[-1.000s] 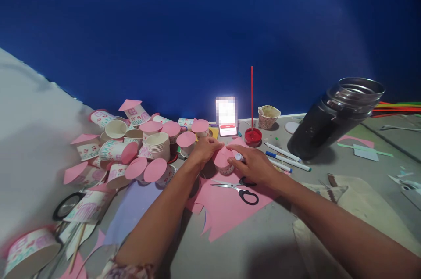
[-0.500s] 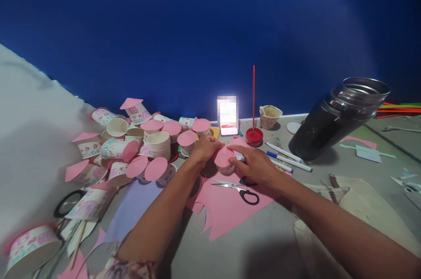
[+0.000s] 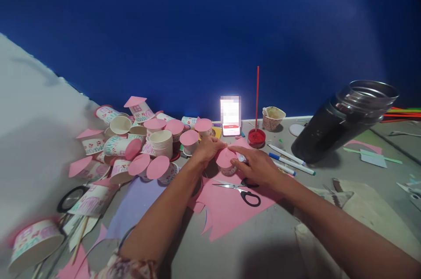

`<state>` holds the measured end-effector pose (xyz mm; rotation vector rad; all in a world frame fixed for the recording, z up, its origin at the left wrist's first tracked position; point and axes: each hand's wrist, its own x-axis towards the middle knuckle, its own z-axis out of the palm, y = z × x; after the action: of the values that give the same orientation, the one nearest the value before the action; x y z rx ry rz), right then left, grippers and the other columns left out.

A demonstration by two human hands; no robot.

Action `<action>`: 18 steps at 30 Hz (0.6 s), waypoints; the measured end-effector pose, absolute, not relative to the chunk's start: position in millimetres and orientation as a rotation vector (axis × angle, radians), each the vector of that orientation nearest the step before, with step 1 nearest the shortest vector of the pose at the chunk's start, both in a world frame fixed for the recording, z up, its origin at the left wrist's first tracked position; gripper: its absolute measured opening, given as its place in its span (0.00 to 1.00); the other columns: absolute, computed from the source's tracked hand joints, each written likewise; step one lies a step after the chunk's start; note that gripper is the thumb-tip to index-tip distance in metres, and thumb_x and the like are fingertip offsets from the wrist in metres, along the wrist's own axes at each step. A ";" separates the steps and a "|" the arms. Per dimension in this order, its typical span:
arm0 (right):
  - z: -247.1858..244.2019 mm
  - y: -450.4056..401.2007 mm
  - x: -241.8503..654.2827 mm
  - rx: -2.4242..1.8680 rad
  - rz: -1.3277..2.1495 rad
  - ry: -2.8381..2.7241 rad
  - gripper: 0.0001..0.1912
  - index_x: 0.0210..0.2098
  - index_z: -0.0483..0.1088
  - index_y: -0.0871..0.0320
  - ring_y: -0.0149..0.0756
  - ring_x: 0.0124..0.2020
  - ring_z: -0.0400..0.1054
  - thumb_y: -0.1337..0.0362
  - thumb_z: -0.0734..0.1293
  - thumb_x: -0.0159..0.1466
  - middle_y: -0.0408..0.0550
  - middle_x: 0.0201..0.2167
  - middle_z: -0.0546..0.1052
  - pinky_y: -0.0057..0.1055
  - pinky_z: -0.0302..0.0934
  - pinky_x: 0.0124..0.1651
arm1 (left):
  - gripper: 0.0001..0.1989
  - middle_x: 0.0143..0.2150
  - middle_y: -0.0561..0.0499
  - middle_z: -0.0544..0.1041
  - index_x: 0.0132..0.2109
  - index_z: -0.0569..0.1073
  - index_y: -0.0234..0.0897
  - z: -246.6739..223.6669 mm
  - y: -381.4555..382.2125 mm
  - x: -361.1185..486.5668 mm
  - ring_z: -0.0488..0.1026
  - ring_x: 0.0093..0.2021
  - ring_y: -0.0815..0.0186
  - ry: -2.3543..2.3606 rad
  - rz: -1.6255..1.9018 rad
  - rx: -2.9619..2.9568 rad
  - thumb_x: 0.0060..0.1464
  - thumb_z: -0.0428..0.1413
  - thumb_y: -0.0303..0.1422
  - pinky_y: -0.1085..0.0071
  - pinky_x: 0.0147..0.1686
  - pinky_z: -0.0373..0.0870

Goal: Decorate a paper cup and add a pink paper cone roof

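Observation:
Between my hands stands a small paper cup [image 3: 226, 170] topped by a pink paper cone [image 3: 225, 156]. The fingers of my left hand [image 3: 208, 149] are closed at the cone's far left edge. My right hand [image 3: 258, 166] presses its index finger near the cone's tip, with the thumb against its right side. A whitish tube [image 3: 242, 159], perhaps a marker or glue stick, shows between that thumb and finger. Scissors [image 3: 237, 187] with black handles lie slightly spread in front of the cup, on a cut pink sheet [image 3: 226, 213].
Several decorated cups with pink tops crowd the left, around a cup stack [image 3: 161, 143]. A lit phone [image 3: 230, 116] leans on the blue wall. Right of it are a red lid [image 3: 256, 138] with an upright stick, markers [image 3: 287, 162], a dark flask [image 3: 329, 125] and a cloth [image 3: 371, 213].
The view has shifted slightly, so most things appear a little farther right. Both hands keep nearly the same hold on the cone and cup.

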<state>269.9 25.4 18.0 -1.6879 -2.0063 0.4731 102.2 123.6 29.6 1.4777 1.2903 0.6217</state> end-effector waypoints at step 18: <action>13.7 13.4 269.2 -1.687 0.307 -2.006 0.20 0.59 0.78 0.54 0.50 0.42 0.82 0.57 0.65 0.71 0.55 0.43 0.87 0.38 0.69 0.43 | 0.19 0.66 0.37 0.74 0.62 0.74 0.35 -3.8 43.8 60.2 0.67 0.69 0.49 1.286 0.950 2.437 0.70 0.49 0.35 0.44 0.69 0.63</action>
<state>269.2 13.4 13.7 -1.6868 -2.0056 0.3072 60.2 43.8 -3.8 2.4374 1.2863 0.9496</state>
